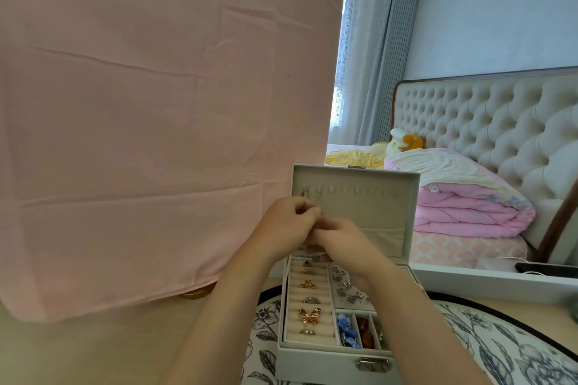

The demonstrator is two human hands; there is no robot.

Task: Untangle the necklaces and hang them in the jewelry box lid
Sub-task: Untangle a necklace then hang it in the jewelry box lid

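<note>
Head view. Both hands meet in front of the upright jewelry box lid (375,212), below its row of hooks (344,190).

Left hand (286,222): fingers curled, tips bunched against the right hand.

Right hand (342,242): fingers curled inward, knuckles toward the camera, touching the left. Both look like a pinch; cannot tell what they hold. No necklace chain can be made out between the fingers, too fine or hidden.

Jewelry box (328,359) lies open under the wrists. Below the left hand is a column of rings, including a gold butterfly ring (309,316); below the right wrist are small compartments with blue and amber pieces.

Floral mat (500,347) lies under the box. Pink cloth (156,134) hangs left of the left hand. Folded pink quilt (463,206) sits right of the hands, beyond the lid.
</note>
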